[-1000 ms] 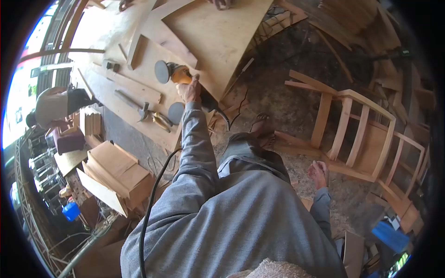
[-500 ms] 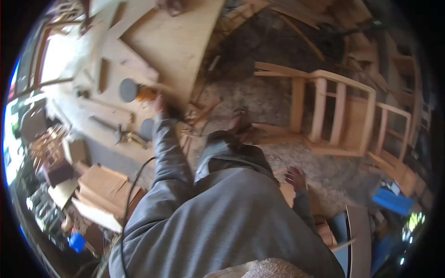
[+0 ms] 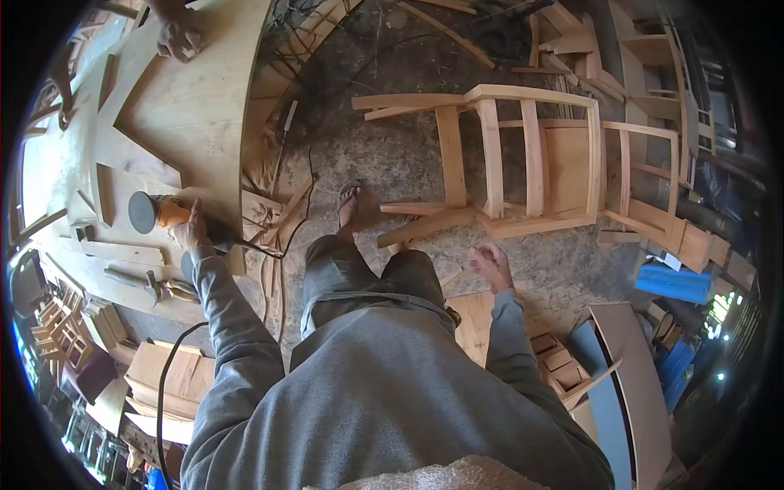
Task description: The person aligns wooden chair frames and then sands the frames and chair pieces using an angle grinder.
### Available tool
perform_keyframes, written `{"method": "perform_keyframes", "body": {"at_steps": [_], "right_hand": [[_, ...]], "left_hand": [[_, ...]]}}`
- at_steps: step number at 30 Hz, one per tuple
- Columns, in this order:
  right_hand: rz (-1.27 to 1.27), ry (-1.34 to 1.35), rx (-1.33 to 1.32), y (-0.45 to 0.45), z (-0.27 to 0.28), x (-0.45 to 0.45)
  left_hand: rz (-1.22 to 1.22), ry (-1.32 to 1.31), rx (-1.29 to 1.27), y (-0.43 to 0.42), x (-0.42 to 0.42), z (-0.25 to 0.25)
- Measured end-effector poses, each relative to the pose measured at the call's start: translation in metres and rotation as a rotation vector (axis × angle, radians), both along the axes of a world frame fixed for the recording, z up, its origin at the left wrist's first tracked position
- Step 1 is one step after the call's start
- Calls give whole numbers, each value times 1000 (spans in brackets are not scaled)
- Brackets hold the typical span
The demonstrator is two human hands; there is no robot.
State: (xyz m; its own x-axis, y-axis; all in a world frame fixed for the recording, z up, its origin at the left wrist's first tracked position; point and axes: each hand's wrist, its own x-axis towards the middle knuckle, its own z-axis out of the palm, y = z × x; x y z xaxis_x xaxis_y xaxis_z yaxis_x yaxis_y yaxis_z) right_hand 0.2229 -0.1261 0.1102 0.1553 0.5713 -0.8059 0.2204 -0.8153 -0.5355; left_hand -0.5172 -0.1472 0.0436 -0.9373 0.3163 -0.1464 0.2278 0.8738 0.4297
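My left hand is closed around the body of an orange angle grinder, which rests on the pale plywood sheet. Its round grey sanding disc faces up on the far side from my wrist. A hammer lies on the plywood near my left forearm, along with a second tool whose kind I cannot make out. Over the floor on the right, my right hand hangs in the air, fingers loosely bent and apart, holding nothing.
An unfinished wooden chair frame lies on its side on the floor, right of my feet. Another person's hand rests on the far plywood. A black cord crosses the floor. Stacked boards stand lower left; a blue object sits right.
The view has swung, so the bench and chair frame appear farther left. My right hand has lifted away from my side. My left hand keeps its hold on the angle grinder.
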Motion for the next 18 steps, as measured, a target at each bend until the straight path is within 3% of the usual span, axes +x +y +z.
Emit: {"method": "perform_keyframes", "body": {"at_steps": [2,6,9,12,14,16,17,18], "right_hand": [[-12,-17,62,19,1,14],[-8,-23,123,66,-26,53],[26,-14,194,112,-67,78],[269,-297,366,153,-122,96],[347,-398,393,174,-149,101],[399,-418,387,194,-175,108],[404,-385,367,206,-194,117],[407,-354,346,216,-212,125]], "left_hand": [[-15,56,-80,8,27,23],[-184,281,-119,5,65,23],[-343,462,58,30,174,60],[-405,112,138,21,237,15],[-345,-275,272,8,286,-30],[-263,-559,208,10,350,-41],[-235,-648,12,13,374,-35],[-174,-652,-31,-4,393,-74]]}}
